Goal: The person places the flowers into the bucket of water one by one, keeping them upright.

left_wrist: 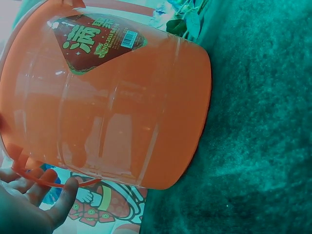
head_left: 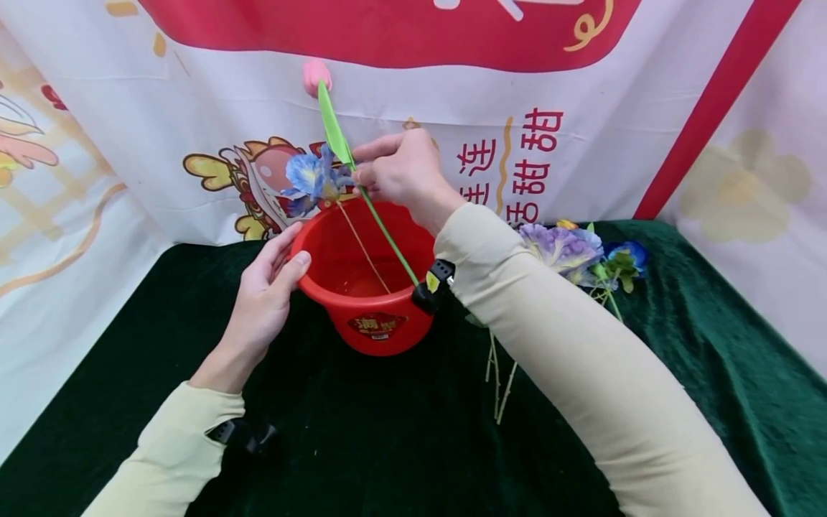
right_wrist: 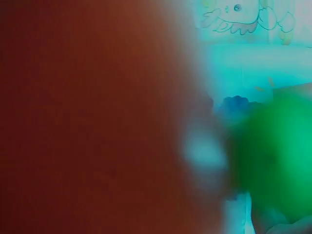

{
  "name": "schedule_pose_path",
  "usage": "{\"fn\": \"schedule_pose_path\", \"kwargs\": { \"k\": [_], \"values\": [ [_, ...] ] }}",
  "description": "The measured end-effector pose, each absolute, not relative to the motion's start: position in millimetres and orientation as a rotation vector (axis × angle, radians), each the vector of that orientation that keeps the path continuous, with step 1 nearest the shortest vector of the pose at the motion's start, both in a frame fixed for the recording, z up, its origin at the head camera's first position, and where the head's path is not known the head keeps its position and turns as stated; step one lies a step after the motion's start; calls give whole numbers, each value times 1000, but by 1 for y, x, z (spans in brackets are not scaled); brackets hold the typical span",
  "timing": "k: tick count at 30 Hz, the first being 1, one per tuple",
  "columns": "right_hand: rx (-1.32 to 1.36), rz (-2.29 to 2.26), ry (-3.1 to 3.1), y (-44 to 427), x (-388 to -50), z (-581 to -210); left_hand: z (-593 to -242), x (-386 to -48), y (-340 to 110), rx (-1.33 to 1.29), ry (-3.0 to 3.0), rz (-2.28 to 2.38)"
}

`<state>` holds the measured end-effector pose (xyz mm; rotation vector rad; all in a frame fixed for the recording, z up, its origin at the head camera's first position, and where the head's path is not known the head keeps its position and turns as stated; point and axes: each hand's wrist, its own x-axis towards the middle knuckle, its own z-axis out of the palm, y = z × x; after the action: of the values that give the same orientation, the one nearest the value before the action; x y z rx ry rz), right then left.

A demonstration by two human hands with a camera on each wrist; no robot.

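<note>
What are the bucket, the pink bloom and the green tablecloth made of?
Bucket: likely plastic; smooth, with glossy highlights. Pink bloom: perhaps foam or fabric; matte, evenly coloured. Green tablecloth: probably velvet; soft-looking, its sheen varying across folds.

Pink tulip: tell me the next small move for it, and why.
I'd probably tilt the pink tulip more upright and lower it into the red bucket. The right hand pinches its stem, which slants across the bucket's opening toward the near rim, where the black wrist device hides the lower end. The left hand holds the rim.
</note>
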<state>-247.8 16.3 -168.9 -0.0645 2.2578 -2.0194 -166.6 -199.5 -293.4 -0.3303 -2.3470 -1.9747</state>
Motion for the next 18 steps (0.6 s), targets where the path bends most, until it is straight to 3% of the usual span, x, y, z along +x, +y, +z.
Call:
{"fn": "schedule_pose_path", "kwargs": {
  "k": [12,18],
  "values": [
    [-146,-2146,2256,11,-243,-165,-293,-167,-201,-323,-2346,-1979],
    [-238,-1910,2476,9,-240,-175,-293,-168,-200,-330,-2342,-1984]
  ]
}}
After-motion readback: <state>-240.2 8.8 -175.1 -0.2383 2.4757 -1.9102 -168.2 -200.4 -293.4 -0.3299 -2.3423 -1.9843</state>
